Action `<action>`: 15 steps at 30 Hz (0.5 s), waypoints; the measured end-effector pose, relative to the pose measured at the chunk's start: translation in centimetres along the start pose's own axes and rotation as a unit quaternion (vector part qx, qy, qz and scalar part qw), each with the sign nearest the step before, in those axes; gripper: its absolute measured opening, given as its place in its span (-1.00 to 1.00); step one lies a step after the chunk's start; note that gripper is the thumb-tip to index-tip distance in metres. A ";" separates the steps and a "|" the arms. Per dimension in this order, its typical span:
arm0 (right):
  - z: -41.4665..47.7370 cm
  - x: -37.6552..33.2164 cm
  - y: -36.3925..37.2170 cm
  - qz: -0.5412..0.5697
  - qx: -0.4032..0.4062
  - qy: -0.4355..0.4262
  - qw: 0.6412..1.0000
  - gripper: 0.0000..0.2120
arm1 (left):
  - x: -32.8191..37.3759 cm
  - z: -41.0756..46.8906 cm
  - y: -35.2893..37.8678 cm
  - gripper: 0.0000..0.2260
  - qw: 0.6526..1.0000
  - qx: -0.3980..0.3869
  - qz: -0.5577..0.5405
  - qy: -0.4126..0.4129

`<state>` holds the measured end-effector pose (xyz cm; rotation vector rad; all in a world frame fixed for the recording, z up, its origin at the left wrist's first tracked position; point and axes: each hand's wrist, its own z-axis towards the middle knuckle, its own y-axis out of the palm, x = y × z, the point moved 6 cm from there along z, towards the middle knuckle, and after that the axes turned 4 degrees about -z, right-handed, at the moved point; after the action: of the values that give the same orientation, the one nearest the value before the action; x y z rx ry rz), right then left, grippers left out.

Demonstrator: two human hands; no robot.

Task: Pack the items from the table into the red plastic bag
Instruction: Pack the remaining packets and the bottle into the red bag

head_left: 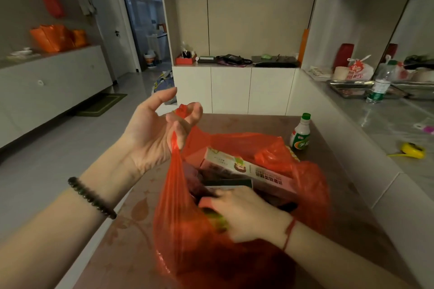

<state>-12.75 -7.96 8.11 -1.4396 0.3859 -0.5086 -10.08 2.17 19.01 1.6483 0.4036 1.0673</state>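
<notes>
The red plastic bag (pixel 187 230) stands open on the brown table (pixel 122 241). My left hand (pixel 155 131) holds one handle of the bag up, with the thumb and curled fingers round it. My right hand (pixel 244 213) is inside the bag's mouth and grips a small pink and green item (pixel 211 209), partly hidden and blurred. A long pink box (pixel 249 169) lies across the top of the bag over other darker packs. A small white bottle with a green cap (pixel 300 134) stands on the table just behind the bag.
A grey counter (pixel 387 129) runs along the right with a yellow tape measure (pixel 413 149), a water bottle (pixel 380 84) and a metal tray (pixel 347 88). White cabinets (pixel 234 89) stand behind the table. Open floor lies to the left.
</notes>
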 end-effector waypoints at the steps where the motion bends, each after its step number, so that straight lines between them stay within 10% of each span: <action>1: 0.7 -0.7 0.6 -0.007 -0.015 -0.006 1.000 -0.51 | 0.3 0.1 -0.1 -0.62 1.000 0.002 0.005 0.009; 5: 0.7 0.8 1.8 0.242 -0.055 0.003 0.969 -0.54 | 2.6 -1.2 -1.4 -0.61 0.999 -0.012 -0.044 0.013; 7: -0.6 4.5 0.4 0.401 0.051 0.062 0.913 -0.60 | 3.4 -2.0 -2.2 -0.66 1.000 0.013 -0.013 0.023; 9: -2.9 10.2 -0.8 0.266 0.178 0.208 0.924 -0.47 | 4.0 -2.3 -3.2 -0.65 0.993 0.074 0.075 0.059; 12: -6.4 17.0 0.8 -0.088 -0.052 0.425 0.899 -0.19 | 4.2 -2.1 -3.1 -0.57 0.968 0.125 0.202 0.085; 15: -8.6 19.9 1.5 0.086 -0.108 0.469 0.872 -0.83 | 4.7 -2.0 -3.0 -0.46 0.946 0.154 0.271 0.086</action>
<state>-0.70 -25.96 6.72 -1.2650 1.3704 -1.0320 -8.45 7.82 18.37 2.0129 0.2379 1.6312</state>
